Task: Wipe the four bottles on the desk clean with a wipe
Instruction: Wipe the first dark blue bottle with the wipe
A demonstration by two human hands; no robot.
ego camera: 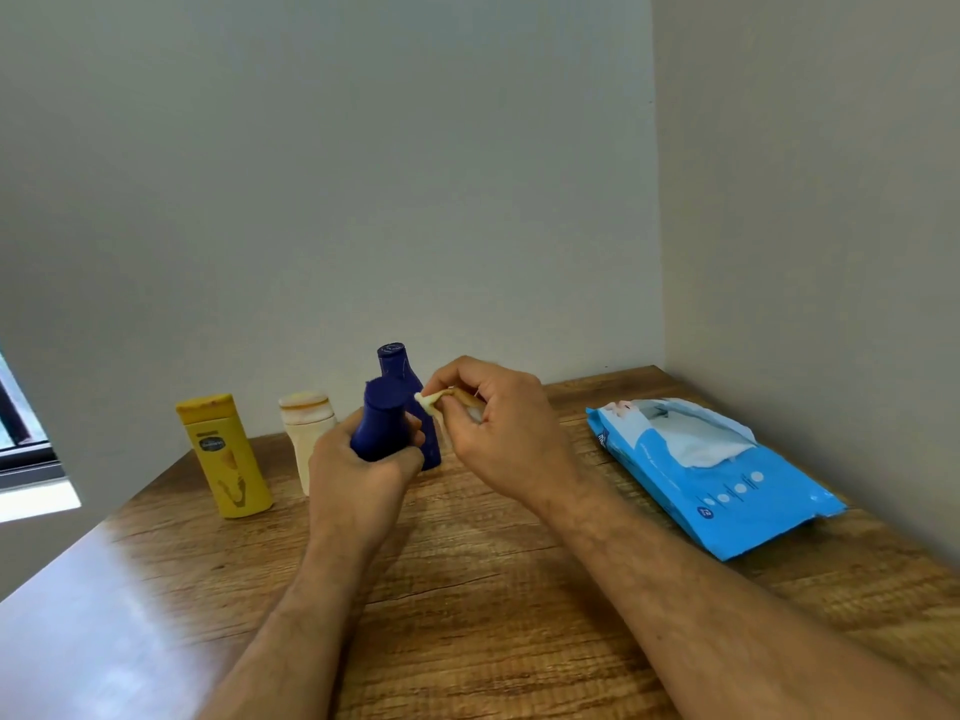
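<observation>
Nearest: bare wood-grain desk [467, 615] with both forearms reaching in from the lower edge. Left hand [358, 470] curled tight round a dark blue plastic bottle [382, 423], lifted off the desk and tilted, cap end up. Right hand [498, 433] just beside it, thumb and fingers pinched on a small crumpled white wipe [432, 402] touching the bottle's shoulder. Right of the hands, lying flat: a light blue wipes pack [727, 491], flap open, close to the side wall. Behind the hands, standing upright: a second dark blue bottle [400, 366], a cream plastic bottle [306, 423], a yellow plastic bottle [226, 454], all near the back wall.
</observation>
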